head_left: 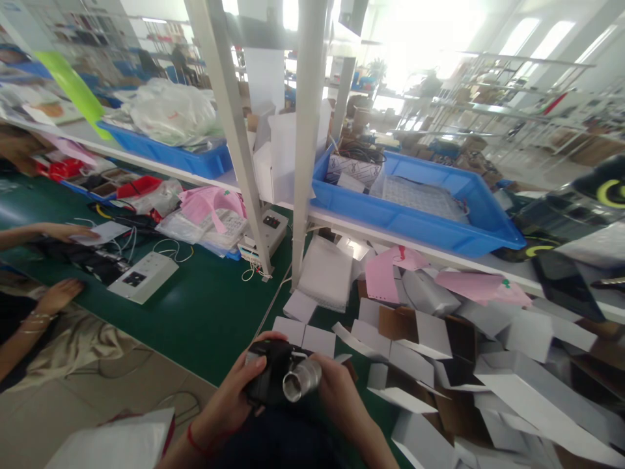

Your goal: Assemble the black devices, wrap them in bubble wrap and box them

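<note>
Ahead and left of the hands point(288, 384) the green surface point(205, 312) lies open up to the white control box point(142, 277) and shelf posts point(303, 163), while flat white cartons point(439, 365) crowd the right side and a co-worker's hands point(61, 293) occupy the far left.

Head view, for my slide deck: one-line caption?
Both hands, left hand and right hand, hold a black device with silver cylinder.
</note>
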Demonstrator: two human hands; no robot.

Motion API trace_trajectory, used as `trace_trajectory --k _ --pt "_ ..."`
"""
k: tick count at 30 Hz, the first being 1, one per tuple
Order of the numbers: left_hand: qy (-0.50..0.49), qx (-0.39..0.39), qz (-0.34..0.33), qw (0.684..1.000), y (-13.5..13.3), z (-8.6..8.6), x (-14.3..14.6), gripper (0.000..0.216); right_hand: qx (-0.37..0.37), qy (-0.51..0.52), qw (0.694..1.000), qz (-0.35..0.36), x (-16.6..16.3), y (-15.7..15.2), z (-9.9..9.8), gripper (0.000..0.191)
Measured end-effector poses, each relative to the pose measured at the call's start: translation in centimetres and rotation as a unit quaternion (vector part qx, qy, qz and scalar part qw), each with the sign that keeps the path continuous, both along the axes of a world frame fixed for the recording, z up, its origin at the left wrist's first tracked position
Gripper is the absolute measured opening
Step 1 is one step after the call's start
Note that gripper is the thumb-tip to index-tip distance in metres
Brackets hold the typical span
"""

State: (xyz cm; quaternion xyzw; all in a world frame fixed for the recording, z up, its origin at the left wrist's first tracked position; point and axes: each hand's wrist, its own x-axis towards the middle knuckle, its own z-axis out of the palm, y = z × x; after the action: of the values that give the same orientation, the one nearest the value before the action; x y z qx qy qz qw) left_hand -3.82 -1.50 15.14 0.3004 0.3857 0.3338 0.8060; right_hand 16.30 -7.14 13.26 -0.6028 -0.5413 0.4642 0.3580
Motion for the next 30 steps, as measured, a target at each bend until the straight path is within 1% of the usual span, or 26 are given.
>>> trace_trajectory --k 2,4,5,6,7,8,9,10,11,12,13,14,15,16,17,18,20,22,23,24,25,27,29,30 --pt "0.054 0.014 0.030 0.998 0.3 0.0 0.0 0.070 -0.058 0.070 0.993 0.078 -1.1 -0.6 0.8 0.040" --pt "0.135 0.061 0.057 0.987 0.8 -0.2 0.0 0.066 -0.089 0.118 0.982 0.119 -1.3 -1.1 2.4 0.041" --pt "0.173 0.091 0.057 0.979 1.0 -0.3 -0.1 0.062 -0.096 0.135 0.979 0.120 -1.0 -1.1 3.1 0.042" --pt "0.201 0.119 0.047 0.971 1.1 -0.4 -0.2 0.057 -0.093 0.142 0.980 0.105 -0.5 -1.0 3.6 0.043" --pt "0.213 0.139 0.027 0.967 1.1 -0.4 -0.2 0.053 -0.082 0.142 0.983 0.077 0.1 -0.7 3.7 0.044" --pt "0.210 0.146 0.003 0.967 1.0 -0.5 -0.3 0.051 -0.067 0.137 0.987 0.042 0.6 -0.2 3.3 0.047" --pt "0.193 0.140 -0.017 0.971 0.8 -0.4 -0.2 0.049 -0.051 0.128 0.990 0.004 1.0 0.3 2.5 0.051" --pt "0.166 0.122 -0.028 0.978 0.6 -0.4 -0.2 0.049 -0.038 0.120 0.992 -0.026 1.2 0.8 1.4 0.054" --pt "0.138 0.096 -0.030 0.985 0.4 -0.3 -0.1 0.051 -0.036 0.120 0.991 -0.038 1.2 1.1 0.1 0.058" --pt "0.115 0.068 -0.024 0.991 0.2 -0.2 -0.1 0.053 -0.048 0.129 0.990 -0.028 1.0 1.3 -1.2 0.061" --pt "0.104 0.043 -0.011 0.994 0.1 -0.1 0.0 0.057 -0.067 0.148 0.987 -0.001 0.6 1.3 -2.2 0.062" --pt "0.102 0.024 0.006 0.994 0.1 0.0 0.1 0.062 -0.083 0.159 0.983 0.029 0.0 1.1 -2.8 0.061" --pt "0.111 0.012 0.021 0.994 0.3 0.0 0.1 0.066 -0.092 0.156 0.982 0.059 -0.6 0.7 -2.9 0.058" --pt "0.130 0.010 0.034 0.991 0.5 0.0 0.1 0.068 -0.092 0.138 0.983 0.085 -1.1 0.3 -2.6 0.052" --pt "0.157 0.019 0.044 0.987 0.7 -0.1 0.1 0.068 -0.084 0.107 0.985 0.104 -1.5 -0.1 -1.7 0.046" --pt "0.187 0.041 0.050 0.980 0.9 -0.2 0.1 0.064 -0.071 0.072 0.987 0.121 -1.7 -0.4 -0.6 0.038" --pt "0.249 0.115 0.034 0.961 1.3 -0.4 0.2 0.053 -0.037 0.024 0.989 0.141 -1.4 -0.4 1.9 0.027" --pt "0.288 0.185 -0.007 0.939 1.4 -0.6 0.4 0.043 0.008 0.005 0.992 0.126 -0.4 0.4 3.5 0.024" --pt "0.293 0.200 -0.027 0.934 1.3 -0.6 0.5 0.041 0.029 -0.002 0.994 0.104 0.2 0.9 3.7 0.024" --pt "0.288 0.196 -0.048 0.936 1.3 -0.6 0.6 0.039 0.043 -0.004 0.996 0.078 0.9 1.5 3.4 0.022" --pt "0.272 0.174 -0.066 0.944 1.2 -0.5 0.6 0.039 0.048 0.008 0.998 0.045 1.4 2.0 2.8 0.020" --pt "0.220 0.101 -0.089 0.966 1.0 -0.3 0.7 0.043 0.037 0.066 0.997 -0.022 2.2 2.7 0.8 0.018" --pt "0.156 0.024 -0.089 0.983 0.9 -0.2 0.6 0.051 0.011 0.132 0.989 -0.066 2.3 2.7 -1.3 0.026" --pt "0.128 -0.010 -0.072 0.989 0.9 -0.2 0.6 0.056 -0.005 0.153 0.986 -0.073 2.0 2.5 -2.2 0.032"
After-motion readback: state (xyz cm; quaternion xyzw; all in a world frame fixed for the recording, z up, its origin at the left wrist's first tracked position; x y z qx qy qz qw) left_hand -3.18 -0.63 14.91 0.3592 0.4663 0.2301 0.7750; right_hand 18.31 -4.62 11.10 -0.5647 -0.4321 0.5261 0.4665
